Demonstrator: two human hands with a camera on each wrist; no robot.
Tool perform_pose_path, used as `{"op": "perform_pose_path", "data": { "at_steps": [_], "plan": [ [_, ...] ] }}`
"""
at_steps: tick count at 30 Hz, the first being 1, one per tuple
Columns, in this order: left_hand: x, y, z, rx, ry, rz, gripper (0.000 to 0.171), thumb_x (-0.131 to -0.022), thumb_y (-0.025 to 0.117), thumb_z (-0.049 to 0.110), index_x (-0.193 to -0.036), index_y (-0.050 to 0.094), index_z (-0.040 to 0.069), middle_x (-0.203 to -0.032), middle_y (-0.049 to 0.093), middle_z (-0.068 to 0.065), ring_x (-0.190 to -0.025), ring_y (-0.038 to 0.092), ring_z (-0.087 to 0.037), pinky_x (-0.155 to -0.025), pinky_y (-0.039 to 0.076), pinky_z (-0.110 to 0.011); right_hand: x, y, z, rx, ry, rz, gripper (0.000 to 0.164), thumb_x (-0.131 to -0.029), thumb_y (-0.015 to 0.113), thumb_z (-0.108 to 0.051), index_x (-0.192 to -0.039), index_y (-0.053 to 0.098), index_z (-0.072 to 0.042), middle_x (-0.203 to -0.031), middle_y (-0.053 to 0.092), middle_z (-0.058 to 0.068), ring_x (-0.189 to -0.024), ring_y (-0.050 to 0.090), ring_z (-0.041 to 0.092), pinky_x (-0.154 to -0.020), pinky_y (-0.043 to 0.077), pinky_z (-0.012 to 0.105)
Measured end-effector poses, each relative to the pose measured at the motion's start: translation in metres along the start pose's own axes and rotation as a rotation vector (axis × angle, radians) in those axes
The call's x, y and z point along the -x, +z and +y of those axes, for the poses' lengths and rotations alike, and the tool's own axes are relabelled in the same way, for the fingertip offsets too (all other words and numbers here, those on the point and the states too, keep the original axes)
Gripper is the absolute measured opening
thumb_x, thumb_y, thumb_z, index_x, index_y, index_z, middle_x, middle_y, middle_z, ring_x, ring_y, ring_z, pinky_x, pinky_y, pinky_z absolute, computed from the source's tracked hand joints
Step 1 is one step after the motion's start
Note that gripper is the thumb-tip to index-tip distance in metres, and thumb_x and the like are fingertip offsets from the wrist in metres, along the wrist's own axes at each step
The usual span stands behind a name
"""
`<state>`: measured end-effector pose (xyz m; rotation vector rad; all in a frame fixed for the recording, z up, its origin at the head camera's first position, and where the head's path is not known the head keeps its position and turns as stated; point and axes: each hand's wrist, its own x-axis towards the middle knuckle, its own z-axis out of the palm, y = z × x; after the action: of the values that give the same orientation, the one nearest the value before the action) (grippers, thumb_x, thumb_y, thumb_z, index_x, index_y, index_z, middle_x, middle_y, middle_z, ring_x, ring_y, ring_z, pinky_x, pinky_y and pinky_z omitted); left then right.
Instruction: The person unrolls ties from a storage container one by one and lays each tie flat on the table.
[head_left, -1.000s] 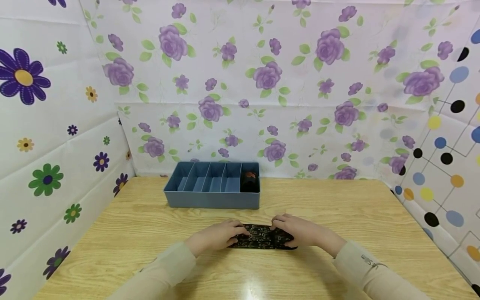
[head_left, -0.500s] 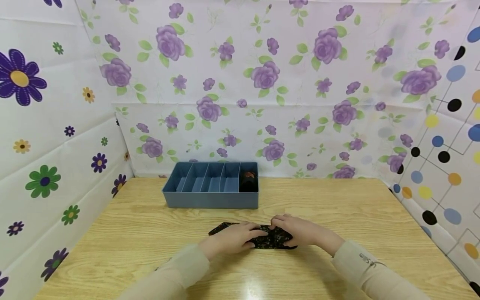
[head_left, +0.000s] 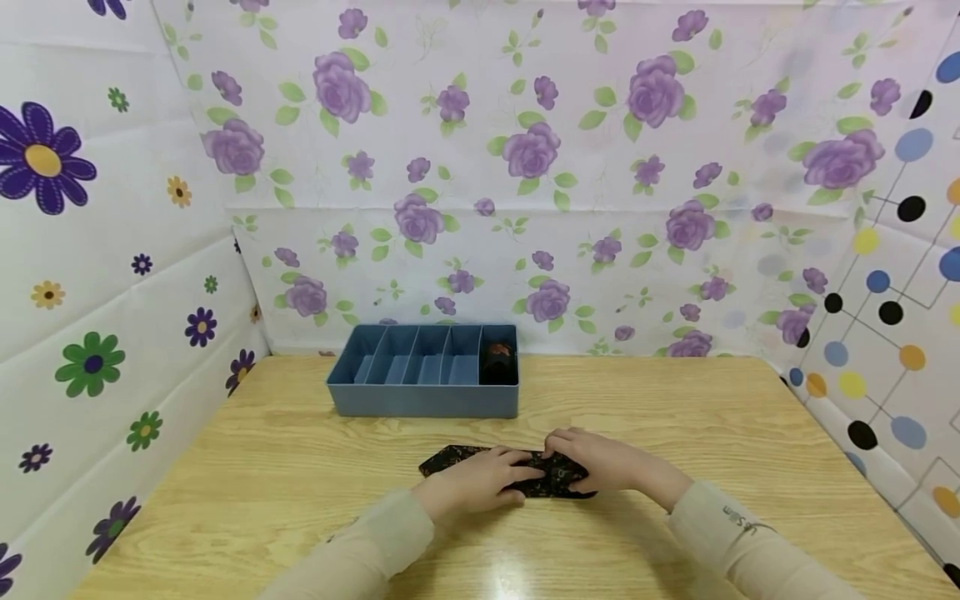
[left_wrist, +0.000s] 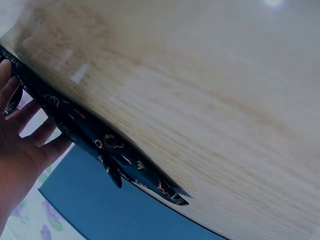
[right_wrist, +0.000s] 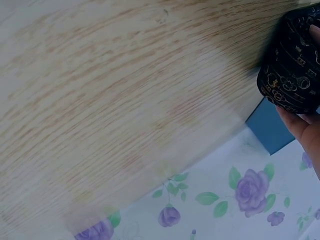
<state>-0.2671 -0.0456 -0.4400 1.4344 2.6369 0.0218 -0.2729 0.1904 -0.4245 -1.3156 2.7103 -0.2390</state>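
A black necktie (head_left: pixel 453 456) with small gold figures lies sideways on the table, its pointed tip at the left. My left hand (head_left: pixel 480 482) rests across its middle with extended fingers. In the left wrist view, that hand's fingers touch the edge of the tie (left_wrist: pixel 107 142), whose end hangs free of them. My right hand (head_left: pixel 600 460) grips the folded or rolled right end, thumb on the near side and fingers on the far side. The right wrist view shows this end as a thick rounded bundle (right_wrist: pixel 287 75); part of it is out of frame.
Behind the hands stands a blue-grey divided box (head_left: pixel 427 402). Its rightmost compartment holds a dark rolled item (head_left: pixel 498 367) with an orange mark. Patterned cloth walls (head_left: pixel 450 167) border the wooden table (head_left: pixel 660 400) at the back and sides.
My left hand has slid right along the necktie toward my right hand, uncovering the pointed tip. My right hand has stayed nearly in place, holding its end.
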Motion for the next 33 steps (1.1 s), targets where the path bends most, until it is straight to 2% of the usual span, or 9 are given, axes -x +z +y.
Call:
{"op": "perform_pose_path", "data": {
  "at_steps": [6,12,19,26,33],
  "plan": [
    [-0.0035,0.0051,-0.0001,0.009,-0.011,0.015,0.041,-0.099,0.048,0.029,-0.140,0.046,0.029,-0.144,0.045,0.000,-0.127,0.047,-0.022,-0.103,0.044,-0.035,0.0006,-0.0007,0.0009,0.009,0.017,-0.029,0.047,-0.080,0.076,-0.022,-0.119,0.053,-0.011,-0.138,0.047,0.011,-0.123,0.050,0.029,-0.098,0.047,0.041],
    [-0.0030,0.0076,-0.0005,0.015,-0.019,0.034,0.040,-0.098,0.050,0.028,-0.138,0.049,0.029,-0.142,0.046,0.000,-0.124,0.049,-0.021,-0.101,0.045,-0.033,-0.0004,-0.0015,0.0017,0.054,-0.008,-0.028,0.050,-0.079,0.076,-0.024,-0.122,0.053,-0.012,-0.122,0.055,0.002,-0.110,0.055,0.021,-0.090,0.051,0.033],
    [-0.0022,0.0031,0.0021,0.009,-0.037,0.029,0.040,-0.098,0.052,0.027,-0.138,0.049,0.028,-0.141,0.047,0.000,-0.124,0.049,-0.020,-0.100,0.046,-0.032,0.0012,-0.0052,0.0020,0.112,-0.021,-0.037,0.048,-0.080,0.076,-0.025,-0.124,0.059,-0.016,-0.126,0.052,0.007,-0.110,0.054,0.024,-0.089,0.052,0.033],
    [-0.0016,0.0026,0.0008,0.012,-0.062,0.014,0.045,-0.095,0.056,0.024,-0.139,0.047,0.030,-0.143,0.046,-0.001,-0.127,0.047,-0.021,-0.101,0.046,-0.033,0.0014,-0.0052,0.0072,0.133,-0.061,0.002,0.044,-0.079,0.077,-0.022,-0.119,0.061,-0.013,-0.125,0.053,0.011,-0.110,0.055,0.027,-0.089,0.052,0.035],
    [0.0014,0.0019,-0.0042,0.035,-0.064,0.015,0.047,-0.094,0.058,0.023,-0.140,0.046,0.030,-0.144,0.045,-0.002,-0.128,0.046,-0.022,-0.101,0.046,-0.034,-0.0002,-0.0061,0.0077,0.183,-0.060,0.017,0.044,-0.077,0.078,-0.021,-0.116,0.059,-0.014,-0.128,0.054,0.009,-0.114,0.054,0.026,-0.092,0.051,0.036]
  ]
}}
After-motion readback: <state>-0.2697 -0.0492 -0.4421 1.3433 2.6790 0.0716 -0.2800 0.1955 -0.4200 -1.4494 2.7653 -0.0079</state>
